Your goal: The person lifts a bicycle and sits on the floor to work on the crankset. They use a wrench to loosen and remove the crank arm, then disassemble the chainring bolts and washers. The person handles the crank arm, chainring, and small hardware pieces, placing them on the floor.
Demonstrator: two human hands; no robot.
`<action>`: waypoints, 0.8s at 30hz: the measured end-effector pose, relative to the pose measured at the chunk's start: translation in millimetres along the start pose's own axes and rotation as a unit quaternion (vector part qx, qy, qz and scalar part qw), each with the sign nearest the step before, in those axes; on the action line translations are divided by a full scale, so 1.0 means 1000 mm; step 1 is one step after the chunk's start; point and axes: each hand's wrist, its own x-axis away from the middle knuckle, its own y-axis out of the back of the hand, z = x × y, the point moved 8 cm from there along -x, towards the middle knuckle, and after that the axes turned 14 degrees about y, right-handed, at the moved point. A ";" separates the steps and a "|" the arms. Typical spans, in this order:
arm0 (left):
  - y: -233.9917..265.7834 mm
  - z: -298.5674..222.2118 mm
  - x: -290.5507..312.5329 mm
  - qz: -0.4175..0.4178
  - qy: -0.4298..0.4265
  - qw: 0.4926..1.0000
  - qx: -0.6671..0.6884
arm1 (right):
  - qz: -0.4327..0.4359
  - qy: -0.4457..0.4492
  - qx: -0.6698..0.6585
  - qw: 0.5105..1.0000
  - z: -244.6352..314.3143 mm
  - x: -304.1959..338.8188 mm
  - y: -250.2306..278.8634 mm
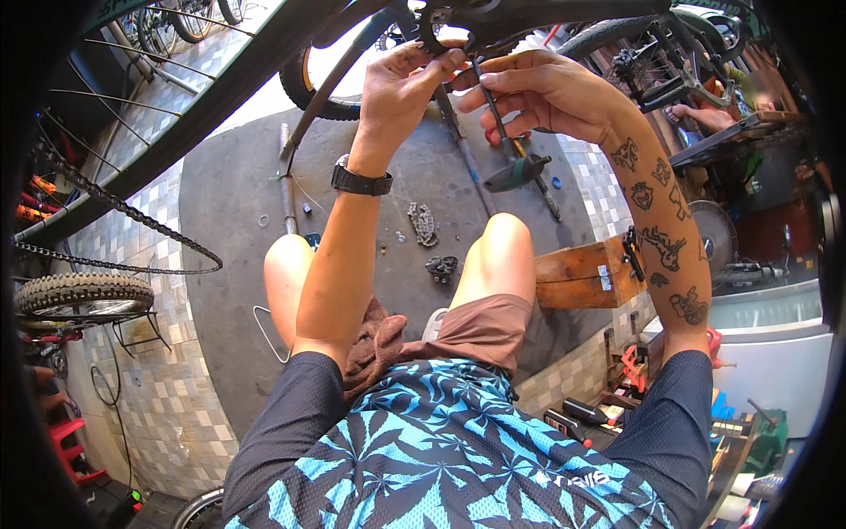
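A dark bicycle frame (529, 16) crosses the top of the head view. My left hand (392, 97) reaches up to its underside, thumb and fingers pinched together; what lies between them is too small to tell. Close beside it, my right hand (555, 93) has its fingers curled around the shaft of a T-handle hex key (517, 174). That tool slants downward, its dark green handle at the lower end. Its upper tip sits near my left fingertips, against dark bicycle parts I cannot make out.
On the dark mat (352, 207) lie a coiled chain (423, 224) and a black bicycle part (441, 268). A wooden box (577, 278) stands right of my knee. A wheel (150, 167) and hanging chain (132, 210) fill the left. Another person's hand (705, 116) shows far right.
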 end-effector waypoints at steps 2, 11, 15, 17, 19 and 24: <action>-0.001 0.001 0.000 0.005 0.004 1.000 0.004 | -0.027 -0.004 0.033 0.999 -0.002 -0.001 0.006; 0.001 0.002 -0.002 0.032 0.012 0.999 0.012 | -0.182 0.047 -0.031 0.982 -0.027 -0.012 0.019; 0.001 0.001 -0.002 0.058 0.031 0.997 0.047 | -0.235 0.058 -0.092 0.966 -0.034 -0.009 0.011; 0.001 0.002 -0.003 0.060 0.043 0.996 0.045 | -0.274 0.056 -0.098 0.955 -0.037 -0.005 0.006; 0.000 0.000 -0.003 0.071 0.030 0.996 0.034 | -0.299 0.083 -0.104 0.945 -0.034 -0.006 0.001; 0.004 0.008 -0.009 0.105 0.048 0.990 0.084 | -0.333 0.105 -0.095 0.932 -0.032 -0.004 -0.005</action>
